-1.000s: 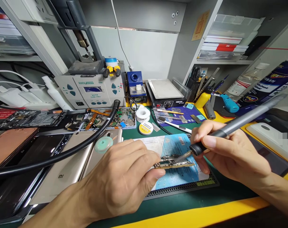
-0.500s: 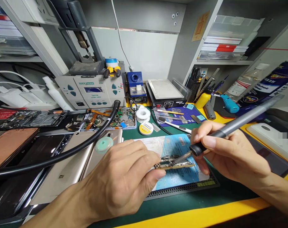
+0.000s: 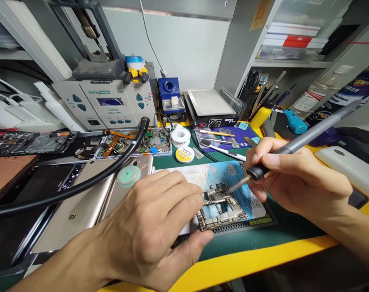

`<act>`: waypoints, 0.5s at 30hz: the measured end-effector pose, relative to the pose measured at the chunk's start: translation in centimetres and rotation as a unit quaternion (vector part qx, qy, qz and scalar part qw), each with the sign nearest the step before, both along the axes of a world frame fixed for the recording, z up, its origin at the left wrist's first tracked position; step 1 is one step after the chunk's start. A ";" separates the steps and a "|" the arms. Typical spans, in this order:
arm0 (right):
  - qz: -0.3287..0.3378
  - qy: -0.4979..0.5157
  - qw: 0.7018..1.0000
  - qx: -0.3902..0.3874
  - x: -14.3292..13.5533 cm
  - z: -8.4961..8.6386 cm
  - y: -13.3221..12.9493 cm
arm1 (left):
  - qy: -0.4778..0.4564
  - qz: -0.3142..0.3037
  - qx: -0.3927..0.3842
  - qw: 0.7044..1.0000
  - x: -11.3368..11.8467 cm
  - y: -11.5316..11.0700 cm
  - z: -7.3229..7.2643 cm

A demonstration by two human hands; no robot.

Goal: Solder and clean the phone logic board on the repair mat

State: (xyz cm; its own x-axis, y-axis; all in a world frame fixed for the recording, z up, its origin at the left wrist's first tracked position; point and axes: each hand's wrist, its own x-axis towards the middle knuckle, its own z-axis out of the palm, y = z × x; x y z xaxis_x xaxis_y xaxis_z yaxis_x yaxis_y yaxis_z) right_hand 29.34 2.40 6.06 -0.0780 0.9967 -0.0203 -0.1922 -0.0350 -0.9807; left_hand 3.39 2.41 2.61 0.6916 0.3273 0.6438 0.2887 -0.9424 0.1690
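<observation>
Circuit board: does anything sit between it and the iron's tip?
Nothing visible does. The iron in the right hand points its tip at the circuit board's upper edge; the left hand grips the board's left side only.

**Bright, even bench light, warped edges**

From my remote seat the bench reads bright and evenly lit from above, with soft shadows under the left hand (image 3: 150,227). The white back wall (image 3: 187,44) glares slightly. Shelves bow at the edges (wide-angle stretch), and the nearest forearm looks soft.
</observation>
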 end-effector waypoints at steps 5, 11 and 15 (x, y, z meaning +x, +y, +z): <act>-0.013 -0.012 1.000 -0.009 -0.1 0.1 0.1 | 0.015 0.003 -0.009 1.000 -0.1 0.0 -0.2; -0.018 -0.008 1.000 -0.019 -0.4 0.2 0.3 | 0.020 0.001 -0.018 1.000 -0.1 -0.2 0.0; -0.011 -0.016 1.000 -0.010 -0.4 0.2 0.2 | 0.023 -0.002 -0.019 1.000 -0.1 -0.1 0.0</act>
State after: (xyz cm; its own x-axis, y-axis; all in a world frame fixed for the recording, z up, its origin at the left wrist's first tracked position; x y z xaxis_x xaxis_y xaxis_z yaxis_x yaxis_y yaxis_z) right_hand 28.95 2.58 6.29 -0.0542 0.9977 -0.0418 -0.1625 -0.0501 -0.9854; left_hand 3.26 2.27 2.63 0.7215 0.3485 0.5984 0.2937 -0.9366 0.1913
